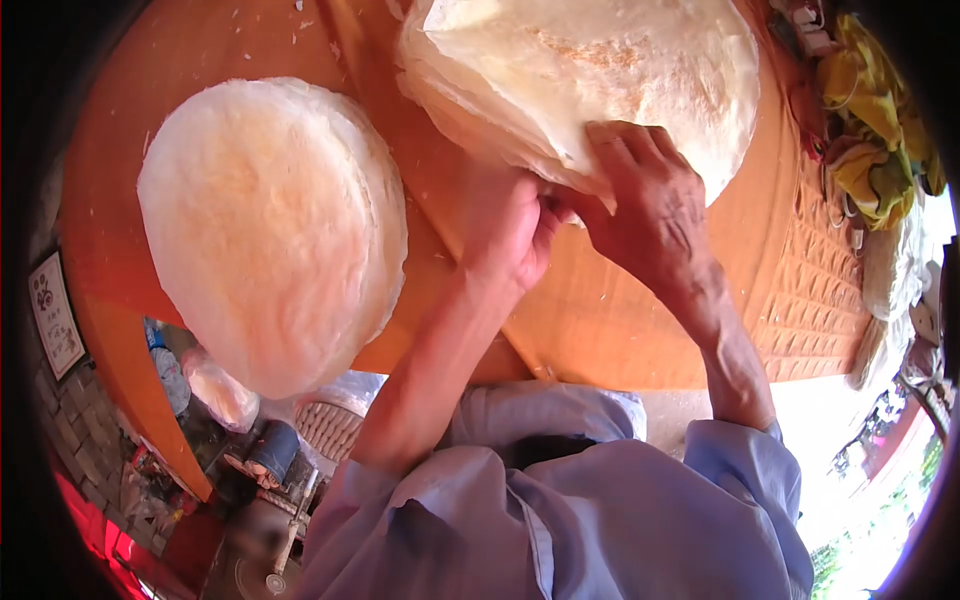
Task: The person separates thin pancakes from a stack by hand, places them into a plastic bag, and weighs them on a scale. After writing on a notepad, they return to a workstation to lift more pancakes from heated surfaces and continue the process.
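Note:
A stack of thin, pale round flatbread-like sheets (660,70) with a browned patch lies at the top of the orange-covered table (600,330). My right hand (650,195) rests on its near edge, fingers bent over the top sheet, thumb towards my left hand. Just left of it, my left hand (515,230) is closed at the stack's near edge, partly smeared by motion; what its fingers pinch is too small to make out. To the left stands a second stack of the same sheets (265,220), touched by neither hand.
A yellow-green cloth (865,130) and clear plastic (890,260) lie at the right edge. Below the table's left side are a plastic bag (220,392), a dark blue roll (273,450) and a woven seat (328,430). A framed print (56,315) is at the far left.

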